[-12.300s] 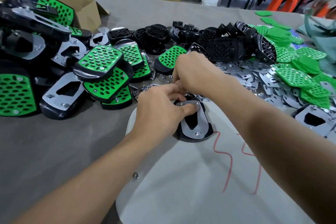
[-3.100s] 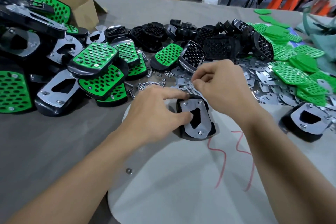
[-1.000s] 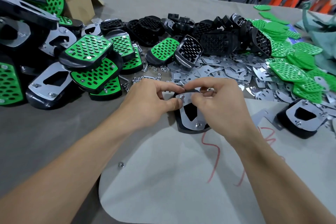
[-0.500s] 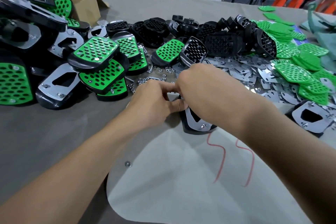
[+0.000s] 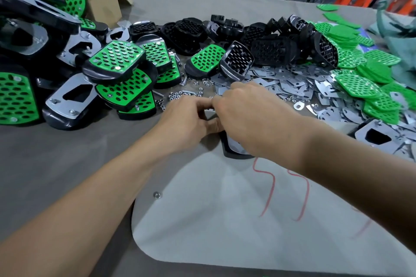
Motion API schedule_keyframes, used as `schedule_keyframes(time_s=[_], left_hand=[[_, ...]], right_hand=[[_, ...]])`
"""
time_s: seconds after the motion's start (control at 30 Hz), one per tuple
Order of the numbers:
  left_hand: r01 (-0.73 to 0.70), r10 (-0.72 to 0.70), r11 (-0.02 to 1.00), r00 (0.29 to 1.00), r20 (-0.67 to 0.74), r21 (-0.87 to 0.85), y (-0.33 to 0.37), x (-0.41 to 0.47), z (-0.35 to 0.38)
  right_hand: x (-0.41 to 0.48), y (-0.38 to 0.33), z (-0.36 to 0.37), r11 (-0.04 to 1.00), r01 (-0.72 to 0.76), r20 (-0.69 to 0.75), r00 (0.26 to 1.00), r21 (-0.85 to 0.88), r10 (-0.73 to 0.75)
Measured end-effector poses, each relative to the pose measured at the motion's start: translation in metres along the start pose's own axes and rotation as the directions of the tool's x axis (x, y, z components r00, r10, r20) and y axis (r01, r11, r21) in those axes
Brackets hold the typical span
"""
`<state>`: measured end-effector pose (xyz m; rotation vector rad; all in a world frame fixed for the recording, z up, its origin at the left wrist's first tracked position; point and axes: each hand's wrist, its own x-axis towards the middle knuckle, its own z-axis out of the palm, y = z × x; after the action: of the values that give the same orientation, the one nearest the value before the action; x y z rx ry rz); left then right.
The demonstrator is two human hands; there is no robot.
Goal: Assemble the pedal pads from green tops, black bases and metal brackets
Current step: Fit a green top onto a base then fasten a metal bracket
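The step in hand looks like fastening a metal bracket onto a black base. The left hand [image 5: 186, 120] has its fingers curled and its thumb laid toward the left edge of the pad being built [image 5: 234, 149], apparently steadying it. That pad lies bracket-up on the grey cloth [image 5: 67, 153], at the top edge of the white sheet [image 5: 225, 231], mostly hidden under the hands. The right hand [image 5: 254, 119] arches over the pad's far end with fingers bent down. Whether they pinch a nut I cannot tell.

The next move probably calls for seating the small fastener squarely and twisting it tight while the other hand stops the base from turning.

Counted from the left:
- The finished pads [image 5: 117, 60] show about nine green faces and at least three bracket sides.
- The nuts [image 5: 186, 94] lie by the dozen just beyond the hands, and a single nut [image 5: 157, 194] sits at the sheet's edge.
- The bare black bases [image 5: 270, 49] number roughly ten, too tangled for certainty.
- The loose brackets [image 5: 292, 83] are past counting.
- The green tops [image 5: 358, 85] run well over a dozen.
- A second bracket-up pad [image 5: 378, 136] lies at the far right.
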<state>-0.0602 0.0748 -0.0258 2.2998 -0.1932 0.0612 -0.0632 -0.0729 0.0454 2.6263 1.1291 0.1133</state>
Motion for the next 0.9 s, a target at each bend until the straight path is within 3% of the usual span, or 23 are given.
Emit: schedule_keyframes(time_s=[0.17,0.37,0.5,0.7,0.9], left_hand=[[0.003,0.0,1.0,0.992,0.13,-0.024,0.003,-0.003,-0.004],[-0.007,0.015,0.998,0.992,0.127,-0.065,0.004,-0.003,-0.004],[-0.008,0.015,0.998,0.993,0.118,-0.058,0.0,-0.003,-0.005],[0.002,0.005,0.999,0.992,0.122,-0.053,0.001,-0.001,-0.008],[0.025,-0.017,0.998,0.994,0.106,-0.066,-0.001,-0.001,-0.005]], right_hand=[[0.003,0.007,0.008,1.0,0.006,0.003,1.0,-0.017,-0.006],[0.01,0.006,0.014,0.996,-0.09,-0.015,0.996,-0.019,0.09],[0.009,0.024,0.011,0.985,-0.142,-0.069,0.986,0.102,0.149],[0.01,0.029,0.002,0.978,-0.034,-0.023,0.999,0.208,0.039],[0.01,0.019,0.004,0.995,-0.025,-0.03,0.999,0.098,0.028]])
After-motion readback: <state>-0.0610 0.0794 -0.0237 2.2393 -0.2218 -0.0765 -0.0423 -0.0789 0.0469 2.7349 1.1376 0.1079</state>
